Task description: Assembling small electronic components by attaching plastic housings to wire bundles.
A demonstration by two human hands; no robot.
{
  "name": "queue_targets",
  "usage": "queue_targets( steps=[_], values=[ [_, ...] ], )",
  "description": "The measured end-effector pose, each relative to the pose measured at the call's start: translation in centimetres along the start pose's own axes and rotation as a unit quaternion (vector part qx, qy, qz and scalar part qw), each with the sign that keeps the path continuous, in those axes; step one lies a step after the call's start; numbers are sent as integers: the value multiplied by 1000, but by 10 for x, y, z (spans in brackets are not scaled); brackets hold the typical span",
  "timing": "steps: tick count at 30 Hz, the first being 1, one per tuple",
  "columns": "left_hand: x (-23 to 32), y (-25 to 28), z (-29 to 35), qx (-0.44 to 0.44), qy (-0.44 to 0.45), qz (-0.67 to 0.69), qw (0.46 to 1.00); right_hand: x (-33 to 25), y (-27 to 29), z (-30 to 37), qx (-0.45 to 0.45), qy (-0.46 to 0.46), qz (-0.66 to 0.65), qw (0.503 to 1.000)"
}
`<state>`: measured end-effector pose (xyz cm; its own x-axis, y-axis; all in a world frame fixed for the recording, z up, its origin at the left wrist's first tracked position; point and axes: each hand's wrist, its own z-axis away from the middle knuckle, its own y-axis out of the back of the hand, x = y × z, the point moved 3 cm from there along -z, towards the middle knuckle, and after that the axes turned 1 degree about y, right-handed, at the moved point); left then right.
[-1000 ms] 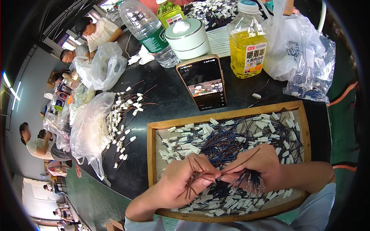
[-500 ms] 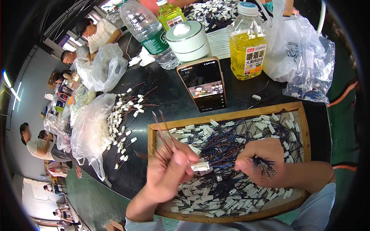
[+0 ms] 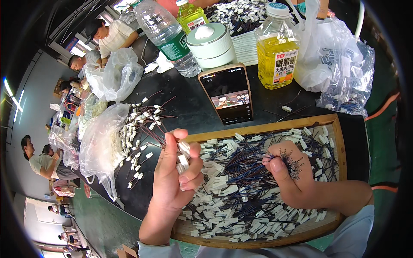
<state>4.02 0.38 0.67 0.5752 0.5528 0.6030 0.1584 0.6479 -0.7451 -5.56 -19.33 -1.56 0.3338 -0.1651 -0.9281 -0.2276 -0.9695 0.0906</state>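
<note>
My left hand, raised over the left edge of the wooden tray, is closed around a few white connectors. Thin dark wires run up and left from beside its fingers. My right hand is above the tray's right half, its fingers wrapped round a bundle of dark wires; the crimped metal tips fan out past the thumb. Below both hands the tray is heaped with white connectors on blue and brown wires.
A phone leans upright behind the tray. Behind it stand a round canister, a water bottle and a yellow drink bottle. Loose wired connectors and a plastic bag lie at left. Other people sit farther off.
My left hand has drawn back to the left and turned upward, away from my right hand, with connectors now in its fingers. My right hand has turned slightly, still gripping its wires.
</note>
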Motion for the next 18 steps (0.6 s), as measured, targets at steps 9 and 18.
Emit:
queue_targets(
  steps=[9, 18],
  values=[
    [-10, -14, 12, -133, 12, -186, 973, -12, -1, 1, -67, 81, 26, 994],
    [-16, -17, 27, -153, -121, -414, 889, -21, -2, -3, -145, 74, 9, 987]
  ],
)
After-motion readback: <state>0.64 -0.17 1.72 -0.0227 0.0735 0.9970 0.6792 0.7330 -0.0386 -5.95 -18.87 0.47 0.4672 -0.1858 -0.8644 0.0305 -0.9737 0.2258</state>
